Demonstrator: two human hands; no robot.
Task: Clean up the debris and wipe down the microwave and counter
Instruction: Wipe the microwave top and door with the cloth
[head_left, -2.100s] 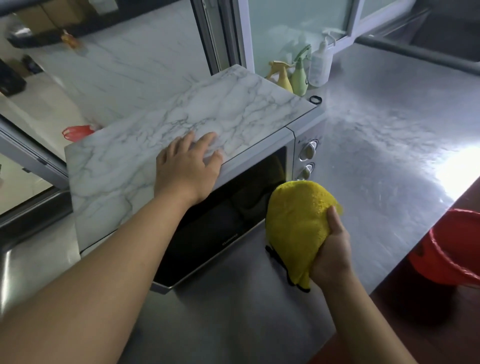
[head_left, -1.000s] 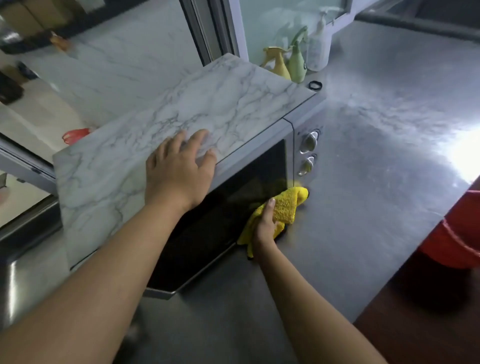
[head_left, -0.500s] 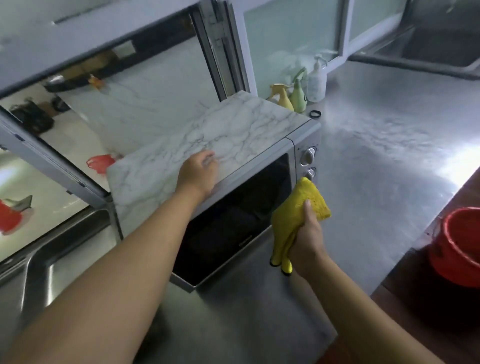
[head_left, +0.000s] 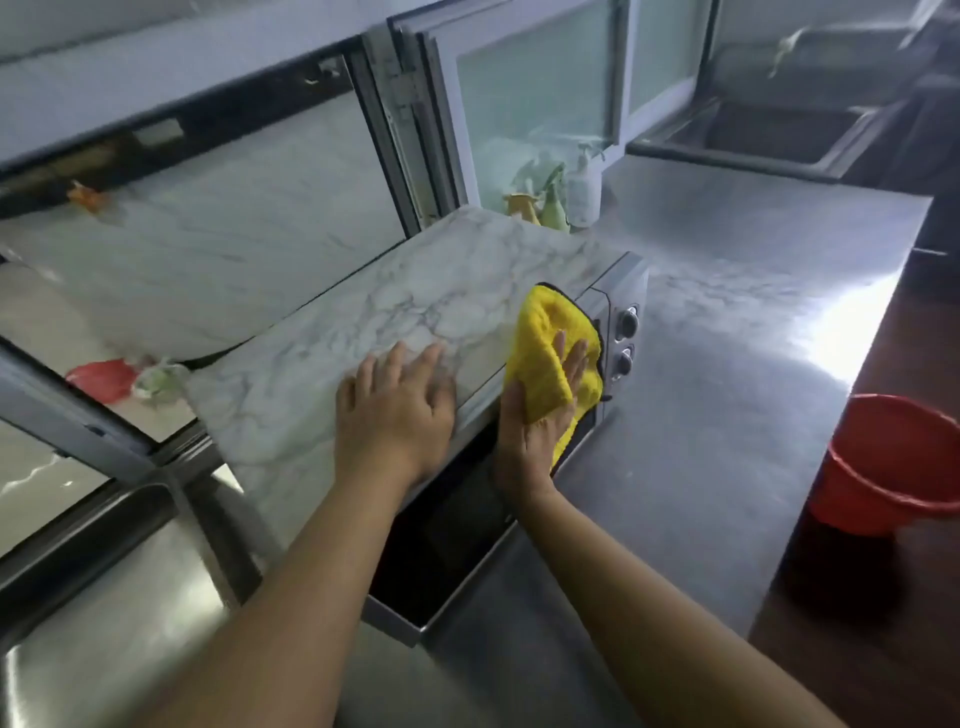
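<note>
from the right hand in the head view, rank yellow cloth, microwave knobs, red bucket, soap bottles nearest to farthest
From the right hand:
1. Yellow cloth, under its fingers.
2. Microwave knobs, just right of the cloth.
3. Soap bottles, back by the window.
4. Red bucket, far right, off the counter.

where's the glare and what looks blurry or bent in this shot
Head view: strong glare on the steel counter at right; motion blur softens the bottles and window frames behind the microwave; wide-angle lens bows the straight edges near the borders; the yellow cloth is fairly sharp.
</note>
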